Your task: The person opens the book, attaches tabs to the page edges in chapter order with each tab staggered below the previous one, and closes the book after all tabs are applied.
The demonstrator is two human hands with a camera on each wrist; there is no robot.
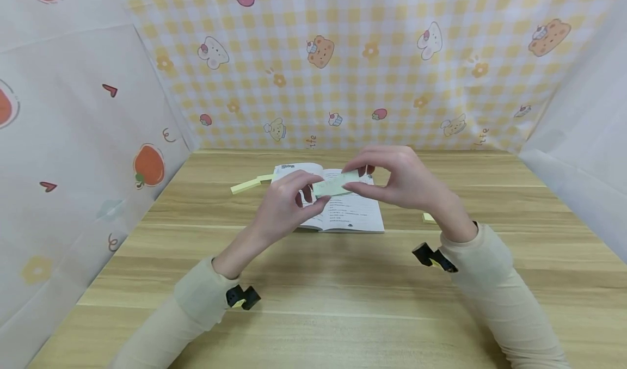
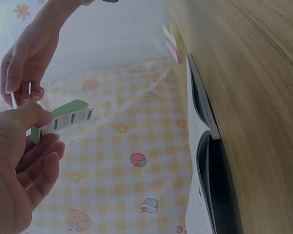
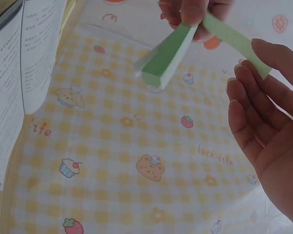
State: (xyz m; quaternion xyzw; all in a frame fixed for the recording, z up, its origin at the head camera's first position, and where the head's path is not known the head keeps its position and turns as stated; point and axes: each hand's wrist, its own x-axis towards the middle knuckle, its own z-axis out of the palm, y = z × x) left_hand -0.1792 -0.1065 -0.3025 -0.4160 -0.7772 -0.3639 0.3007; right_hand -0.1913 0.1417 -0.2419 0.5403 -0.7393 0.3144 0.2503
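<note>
My left hand (image 1: 289, 203) pinches a narrow pad of green sticky notes (image 3: 168, 56) between thumb and fingers, in the air above an open book (image 1: 350, 216). A white printed strip (image 2: 71, 119) stands away from the pad's side in the left wrist view. Close by, my right hand (image 1: 399, 176) pinches the far end of a single green sticky note (image 3: 239, 43), thumb on one face and fingers behind. That note stretches across to the pad, where the left fingers hide its other end. Both hands are raised over the table.
Yellow sticky strips (image 1: 245, 186) lie left of the book on the wooden table (image 1: 313, 303). A small yellow pad (image 1: 428, 217) sits to its right, near the right forearm. A checked cloth (image 1: 372, 80) hangs behind the table's back edge.
</note>
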